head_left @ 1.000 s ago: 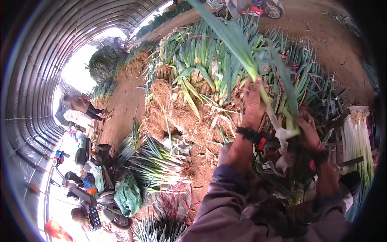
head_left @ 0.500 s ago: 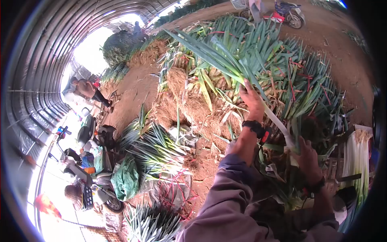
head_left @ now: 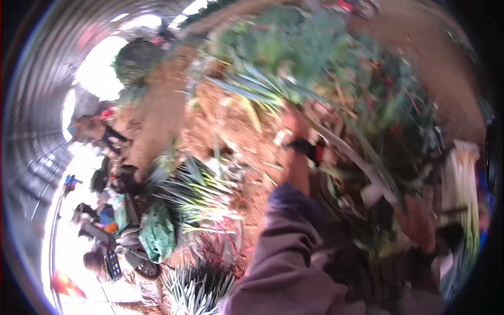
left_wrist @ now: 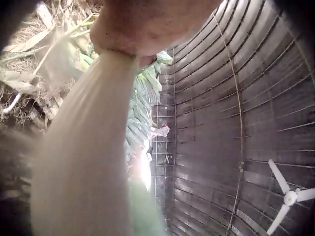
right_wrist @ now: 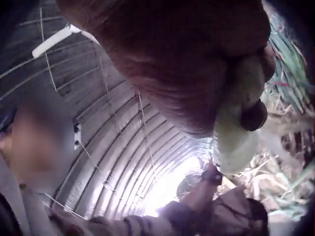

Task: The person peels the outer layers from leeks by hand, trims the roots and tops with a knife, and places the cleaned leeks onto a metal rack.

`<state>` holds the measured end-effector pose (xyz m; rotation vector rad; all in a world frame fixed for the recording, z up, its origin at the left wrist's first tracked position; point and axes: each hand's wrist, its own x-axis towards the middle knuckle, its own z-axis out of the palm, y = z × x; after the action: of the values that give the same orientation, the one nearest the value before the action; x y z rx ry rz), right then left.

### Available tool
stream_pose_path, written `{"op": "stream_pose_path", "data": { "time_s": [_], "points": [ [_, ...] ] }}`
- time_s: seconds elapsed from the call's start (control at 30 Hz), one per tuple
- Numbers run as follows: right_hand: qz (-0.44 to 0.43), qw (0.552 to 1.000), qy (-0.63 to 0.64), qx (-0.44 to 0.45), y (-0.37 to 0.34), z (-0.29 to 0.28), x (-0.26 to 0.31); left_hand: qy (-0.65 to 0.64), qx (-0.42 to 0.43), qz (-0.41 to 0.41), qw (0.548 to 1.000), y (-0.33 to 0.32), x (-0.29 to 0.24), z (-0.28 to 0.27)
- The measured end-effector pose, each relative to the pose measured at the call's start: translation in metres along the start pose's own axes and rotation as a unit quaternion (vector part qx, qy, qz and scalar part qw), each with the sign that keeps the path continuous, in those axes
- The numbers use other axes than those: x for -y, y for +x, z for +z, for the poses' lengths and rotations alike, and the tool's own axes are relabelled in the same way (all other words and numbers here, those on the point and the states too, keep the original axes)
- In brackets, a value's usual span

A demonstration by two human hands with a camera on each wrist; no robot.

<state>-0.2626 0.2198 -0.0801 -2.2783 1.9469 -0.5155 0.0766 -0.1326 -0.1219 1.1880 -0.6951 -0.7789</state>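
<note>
Grip: left hand (head_left: pixel 295 123) grasps a leek (head_left: pixel 341 144) near its leaves. Head view, blurred: leek slants in front of the leek pile (head_left: pixel 315 47), lower end near the right hand (head_left: pixel 417 223). Left wrist: pale stem emerges from the grip, close to camera; fan (left_wrist: pixel 291 198) beyond, by the roof (left_wrist: pixel 206 123). Right wrist: right hand curled round a pale piece (right_wrist: pixel 235 147); whether leek, cannot tell.
</note>
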Motion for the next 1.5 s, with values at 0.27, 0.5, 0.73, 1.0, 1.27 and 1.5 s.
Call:
{"op": "stream_pose_path", "data": {
  "time_s": [0.27, 0.5, 0.73, 1.0, 1.27, 1.5],
  "points": [
    [0.242, 0.94, 0.06, 0.234, -0.037, -0.116, 0.004, 0.319, 0.033, 0.27, 0.908, 0.069, 0.041, -0.035],
    [0.183, 0.963, 0.147, 0.129, 0.055, 0.001, -0.083, 0.435, 0.024, 0.245, 0.866, 0.047, -0.012, 0.005],
    [0.092, 0.975, 0.204, -0.016, 0.094, 0.042, -0.034, 0.031, 0.132, 0.187, 0.973, 0.039, -0.012, -0.001],
    [0.117, 0.814, 0.561, 0.096, 0.137, 0.049, 0.004, -0.194, 0.181, -0.08, 0.961, -0.008, -0.049, 0.013],
    [0.082, 0.938, 0.22, -0.254, 0.14, 0.036, 0.001, -0.081, 0.185, -0.002, 0.979, 0.017, -0.002, -0.005],
    [0.005, 0.835, 0.55, -0.018, 0.125, 0.067, -0.004, 0.291, 0.197, 0.271, 0.896, 0.036, 0.048, -0.024]
  ]
}}
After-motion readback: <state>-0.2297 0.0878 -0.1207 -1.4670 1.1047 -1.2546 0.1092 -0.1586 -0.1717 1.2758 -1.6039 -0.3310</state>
